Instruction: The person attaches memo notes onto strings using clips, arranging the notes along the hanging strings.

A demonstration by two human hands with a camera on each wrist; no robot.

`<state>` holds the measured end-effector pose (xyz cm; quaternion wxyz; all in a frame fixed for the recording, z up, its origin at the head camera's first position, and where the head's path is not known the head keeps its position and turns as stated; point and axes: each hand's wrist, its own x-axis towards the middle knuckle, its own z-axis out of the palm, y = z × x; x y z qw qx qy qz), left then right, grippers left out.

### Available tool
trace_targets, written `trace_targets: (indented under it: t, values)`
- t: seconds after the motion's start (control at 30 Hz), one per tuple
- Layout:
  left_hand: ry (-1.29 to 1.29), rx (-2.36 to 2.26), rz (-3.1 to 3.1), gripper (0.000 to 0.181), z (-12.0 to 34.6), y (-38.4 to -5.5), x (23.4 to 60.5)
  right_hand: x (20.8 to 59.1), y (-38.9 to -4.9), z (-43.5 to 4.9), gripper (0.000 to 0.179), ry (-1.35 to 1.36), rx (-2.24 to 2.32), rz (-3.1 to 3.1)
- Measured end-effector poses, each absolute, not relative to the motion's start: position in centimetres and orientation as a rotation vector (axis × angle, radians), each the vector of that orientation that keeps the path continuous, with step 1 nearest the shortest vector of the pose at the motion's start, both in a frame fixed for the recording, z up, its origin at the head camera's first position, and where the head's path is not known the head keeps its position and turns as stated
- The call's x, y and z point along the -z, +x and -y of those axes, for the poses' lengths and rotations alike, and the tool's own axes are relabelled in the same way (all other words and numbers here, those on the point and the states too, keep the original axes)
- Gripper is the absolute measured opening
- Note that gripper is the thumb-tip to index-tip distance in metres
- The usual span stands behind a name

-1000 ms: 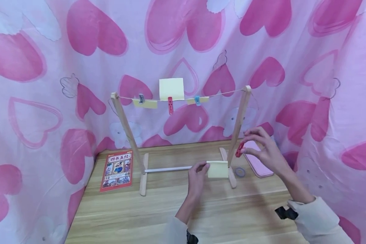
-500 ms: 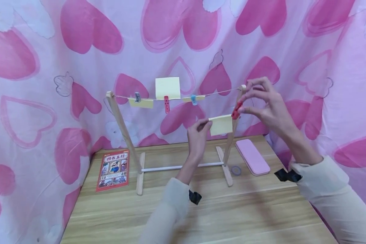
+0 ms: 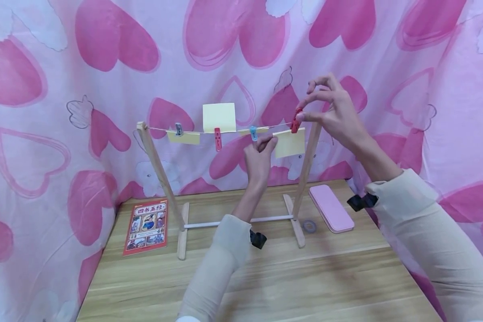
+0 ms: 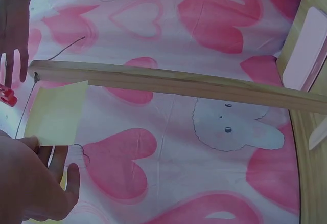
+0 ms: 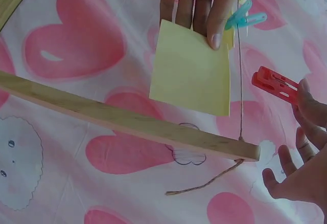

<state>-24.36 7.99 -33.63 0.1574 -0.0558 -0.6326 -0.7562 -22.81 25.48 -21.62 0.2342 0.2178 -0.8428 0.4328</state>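
Observation:
My left hand (image 3: 259,158) pinches a yellow sticky note (image 3: 289,143) by its left upper corner, close to the string near the right post. In my right hand (image 3: 332,109) a red clothespin (image 3: 295,121) is pinched between thumb and fingertips, overlapping the note's top edge in the head view. The right wrist view shows the red clothespin (image 5: 276,84) apart from the string and the note (image 5: 191,68). Along the string hang three other notes, held by a grey clothespin (image 3: 179,129), a red clothespin (image 3: 218,139) and a blue clothespin (image 3: 253,133). The middle note (image 3: 219,117) stands up above the string.
The string runs between a left wooden post (image 3: 161,174) and a right wooden post (image 3: 307,172), joined low by a white rod (image 3: 203,225). On the table (image 3: 265,277) lie a red booklet (image 3: 146,226), a pink case (image 3: 332,209) and a greyish ring (image 3: 309,226).
Both hands have risen from low over the table to string height. The note and the red clothespin came up with them, and the clothespin moved left towards the note.

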Motion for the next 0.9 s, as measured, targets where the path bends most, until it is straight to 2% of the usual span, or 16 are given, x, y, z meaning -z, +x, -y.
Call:
trace_targets:
  t: [0.27,0.9]
  values:
    - [-0.158,2.194,1.752,0.021,-8.1,-24.5,33.5,21.2,-24.9,-25.1,0.016,0.547,-1.197,2.349]
    - [-0.144,2.215,1.667,0.024,-8.5,-24.4,33.3,21.4,-25.7,-24.5,0.020,0.550,-1.190,2.397]
